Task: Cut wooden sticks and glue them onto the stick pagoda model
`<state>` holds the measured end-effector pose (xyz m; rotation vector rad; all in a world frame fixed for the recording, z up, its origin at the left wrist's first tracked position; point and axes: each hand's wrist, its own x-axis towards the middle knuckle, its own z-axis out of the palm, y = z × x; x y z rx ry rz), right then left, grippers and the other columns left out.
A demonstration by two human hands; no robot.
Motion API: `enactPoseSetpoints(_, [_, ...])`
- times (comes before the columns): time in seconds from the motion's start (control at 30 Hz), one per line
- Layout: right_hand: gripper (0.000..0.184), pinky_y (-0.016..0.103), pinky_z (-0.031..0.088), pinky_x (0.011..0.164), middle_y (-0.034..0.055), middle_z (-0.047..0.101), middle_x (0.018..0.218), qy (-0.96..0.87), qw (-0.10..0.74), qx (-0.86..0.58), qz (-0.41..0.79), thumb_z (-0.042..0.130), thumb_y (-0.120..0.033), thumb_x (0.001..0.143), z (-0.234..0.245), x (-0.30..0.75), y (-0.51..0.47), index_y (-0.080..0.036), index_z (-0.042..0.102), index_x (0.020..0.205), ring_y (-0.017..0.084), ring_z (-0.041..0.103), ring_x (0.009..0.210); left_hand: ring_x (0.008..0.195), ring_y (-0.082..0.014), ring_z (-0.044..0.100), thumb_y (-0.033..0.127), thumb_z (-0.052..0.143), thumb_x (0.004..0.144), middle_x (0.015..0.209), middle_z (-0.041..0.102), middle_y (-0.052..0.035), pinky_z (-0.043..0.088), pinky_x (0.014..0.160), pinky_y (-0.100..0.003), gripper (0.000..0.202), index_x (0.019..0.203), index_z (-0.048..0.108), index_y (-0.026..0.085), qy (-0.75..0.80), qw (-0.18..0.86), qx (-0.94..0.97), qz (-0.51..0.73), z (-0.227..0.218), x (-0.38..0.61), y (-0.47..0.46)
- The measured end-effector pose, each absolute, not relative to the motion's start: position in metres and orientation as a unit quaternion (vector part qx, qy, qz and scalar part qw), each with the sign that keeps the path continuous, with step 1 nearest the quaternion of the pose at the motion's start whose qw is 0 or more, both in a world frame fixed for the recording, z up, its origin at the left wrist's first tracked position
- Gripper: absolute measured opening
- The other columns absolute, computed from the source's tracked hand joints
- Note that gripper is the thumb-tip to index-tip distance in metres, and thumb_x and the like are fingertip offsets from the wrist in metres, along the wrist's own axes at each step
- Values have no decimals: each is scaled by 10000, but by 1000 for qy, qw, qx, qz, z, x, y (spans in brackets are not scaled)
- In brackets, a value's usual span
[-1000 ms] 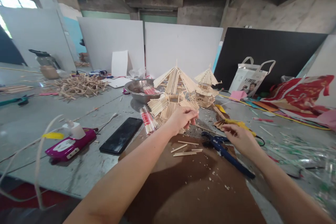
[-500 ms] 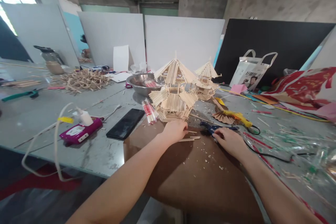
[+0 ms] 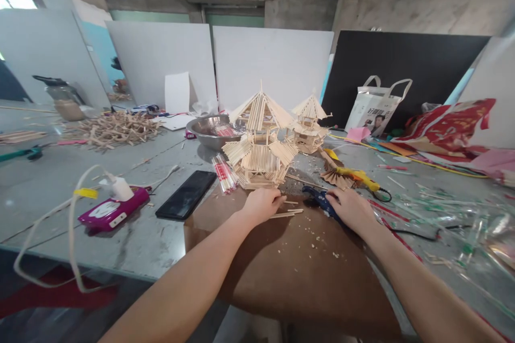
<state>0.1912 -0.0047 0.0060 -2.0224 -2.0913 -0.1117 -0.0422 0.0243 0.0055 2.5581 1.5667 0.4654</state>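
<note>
My left hand (image 3: 263, 206) is closed in a pinch just in front of the larger stick-built pavilion model (image 3: 261, 158). What its fingertips hold is hidden. Several short, thin wooden sticks (image 3: 284, 215) lie beside those fingers on a brown board (image 3: 322, 284). My right hand (image 3: 351, 209) is closed around dark blue pliers (image 3: 316, 196), whose head points left and away from me. Its palm covers part of the handles. Small pale wood scraps (image 3: 314, 246) dot the board between my forearms. Behind the larger model stands a smaller pavilion (image 3: 309, 126) of similar sticks.
Left of the board are a black phone (image 3: 186, 195), packets of sticks (image 3: 224, 174) and a purple power strip (image 3: 115, 210). A metal bowl (image 3: 211, 136) stands behind. To the right lie a yellow tool (image 3: 358, 176) with a black cord and clear plastic wrappers (image 3: 470, 225).
The whole view has shifted slightly, moving the scene left. My right fingers have closed further around the pliers, and their handles look less spread. My left hand stays beside the sticks.
</note>
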Motion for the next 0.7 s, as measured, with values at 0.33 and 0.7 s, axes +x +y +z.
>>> enactPoseSetpoints(0.33, [341,305,424,703,98,592,1060,-758,-27,-651,-34,407,-135,721,29,168,69,-205,588,1002,218,549,950,721,-155,562,337,407,772,748,628,-45,367,600,-230,262,724,622,196,482,73,856,171,1,-44,25])
enactPoseSetpoints(0.7, [264,279,424,650,117,640,918,-786,-85,-612,-39,487,-120,660,19,160,91,-173,641,869,215,585,847,677,-161,561,336,378,787,715,625,-55,372,585,-242,295,704,615,181,461,63,865,186,-2,-45,27])
